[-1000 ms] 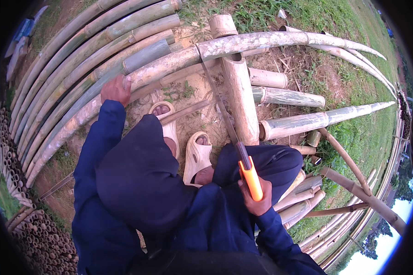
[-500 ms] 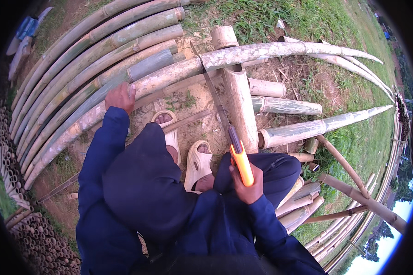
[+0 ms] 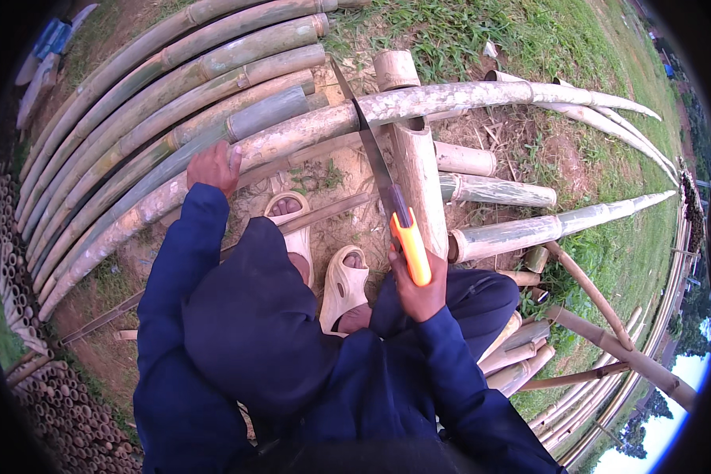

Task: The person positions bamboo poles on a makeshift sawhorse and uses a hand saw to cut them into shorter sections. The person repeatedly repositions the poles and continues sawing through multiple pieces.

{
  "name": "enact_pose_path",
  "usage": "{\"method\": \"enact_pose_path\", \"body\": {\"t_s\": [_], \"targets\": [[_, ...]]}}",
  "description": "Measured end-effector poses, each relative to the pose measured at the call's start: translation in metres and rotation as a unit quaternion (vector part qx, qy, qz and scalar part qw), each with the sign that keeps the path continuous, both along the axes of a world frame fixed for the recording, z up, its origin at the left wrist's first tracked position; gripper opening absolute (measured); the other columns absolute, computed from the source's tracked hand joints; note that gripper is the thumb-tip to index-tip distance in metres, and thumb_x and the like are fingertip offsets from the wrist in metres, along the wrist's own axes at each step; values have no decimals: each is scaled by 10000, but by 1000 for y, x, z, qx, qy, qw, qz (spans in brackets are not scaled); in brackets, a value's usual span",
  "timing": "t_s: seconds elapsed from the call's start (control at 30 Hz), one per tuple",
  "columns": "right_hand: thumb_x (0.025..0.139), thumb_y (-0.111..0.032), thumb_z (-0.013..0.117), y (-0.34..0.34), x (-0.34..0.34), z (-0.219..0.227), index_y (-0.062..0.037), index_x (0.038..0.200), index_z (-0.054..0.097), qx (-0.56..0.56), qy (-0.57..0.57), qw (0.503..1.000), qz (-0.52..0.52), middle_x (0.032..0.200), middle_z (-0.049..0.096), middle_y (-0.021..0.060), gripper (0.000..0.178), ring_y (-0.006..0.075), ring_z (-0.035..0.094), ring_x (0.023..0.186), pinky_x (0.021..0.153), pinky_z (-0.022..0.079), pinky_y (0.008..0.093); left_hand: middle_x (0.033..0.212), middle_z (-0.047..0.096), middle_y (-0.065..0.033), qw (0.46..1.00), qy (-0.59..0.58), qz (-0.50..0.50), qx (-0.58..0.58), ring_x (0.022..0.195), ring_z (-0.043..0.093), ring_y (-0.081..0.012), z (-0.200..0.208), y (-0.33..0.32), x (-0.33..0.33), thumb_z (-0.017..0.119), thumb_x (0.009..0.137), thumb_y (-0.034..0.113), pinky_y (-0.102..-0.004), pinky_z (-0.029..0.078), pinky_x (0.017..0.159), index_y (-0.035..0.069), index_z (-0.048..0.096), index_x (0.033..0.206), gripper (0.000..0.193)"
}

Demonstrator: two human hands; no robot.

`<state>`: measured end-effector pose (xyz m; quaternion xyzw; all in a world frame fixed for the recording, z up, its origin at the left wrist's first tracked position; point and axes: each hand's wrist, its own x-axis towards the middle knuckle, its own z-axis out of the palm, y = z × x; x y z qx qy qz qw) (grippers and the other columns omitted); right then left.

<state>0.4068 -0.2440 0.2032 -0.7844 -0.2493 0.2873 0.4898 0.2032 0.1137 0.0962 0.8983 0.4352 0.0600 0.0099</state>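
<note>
Bamboo pole (image 3: pixel 300 130), pale and spotted, lies across a thick bamboo support (image 3: pixel 420 189), near the far end of it, and the blade of a saw (image 3: pixel 376 154) crosses the pole just beside the left edge of this support. The right hand (image 3: pixel 420 294) is closed around the orange handle (image 3: pixel 411 249); the left hand (image 3: pixel 213 167) lies upon the pole, well to the left of the blade, but how firmly it grips or presses I cannot tell. In my judgement, the first danger is rolling: both pole and support are round, and if the left hand gives too little weight, the pole could turn or slide, and the blade could jump from its line. Second, the part between the left hand and the support could bend downward and pinch the thin blade, so that it sticks or buckles. The handle is near the right knee (image 3: pixel 482 292), therefore a sudden slip could bring the teeth toward it. The toes in the open sandals (image 3: pixel 355 288) are bare, and a piece which breaks loose could drop on them.
</note>
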Motion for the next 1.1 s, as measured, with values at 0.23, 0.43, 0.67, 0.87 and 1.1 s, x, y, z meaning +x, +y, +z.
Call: {"method": "enact_pose_path", "body": {"t_s": [0.23, 0.43, 0.67, 0.87, 1.1], "targets": [[912, -126, 743, 46, 30, -16, 35, 887, 670, -28, 51, 998, 6, 682, 646, 122, 178, 189, 616, 620, 624, 490, 361, 1042, 725, -195, 1000, 4, -8, -10, 1006, 687, -378, -8, 7, -3, 445, 1050, 481, -496, 502, 900, 54, 665, 1128, 487], [908, -56, 723, -45, -13, 11, 41, 1237, 692, -17, -13, 999, 33, 944, 754, 188, 345, 225, 755, 888, 827, 562, 333, 1067, 726, -195, 1000, 24, 4, -7, 1011, 688, -371, -2, 5, 3, 441, 1051, 486, -492, 498, 920, 49, 668, 1140, 500], [924, -141, 727, 75, 33, -17, 40, 828, 626, -29, -40, 998, 30, 636, 602, 165, 229, 210, 585, 568, 583, 458, 385, 1108, 725, -186, 1000, -7, 2, -5, 1076, 679, -363, -9, 7, 1, 432, 1055, 485, -498, 488, 985, 43, 672, 1136, 510], [902, -60, 733, -61, -24, 20, 33, 1158, 710, 4, -16, 1000, 7, 827, 728, 173, 273, 196, 718, 736, 707, 549, 332, 1123, 724, -191, 1000, -5, 3, 0, 1063, 680, -376, -9, 6, -5, 435, 1054, 481, -496, 494, 972, 38, 668, 1171, 514], [910, -152, 734, 72, 35, -36, 45, 853, 648, -33, -43, 998, 15, 658, 617, 164, 223, 260, 602, 593, 615, 481, 402, 1081, 721, -202, 999, -23, -27, 18, 1002, 681, -391, -10, 10, 4, 441, 1057, 462, -494, 502, 924, 33, 663, 1133, 489]]}}
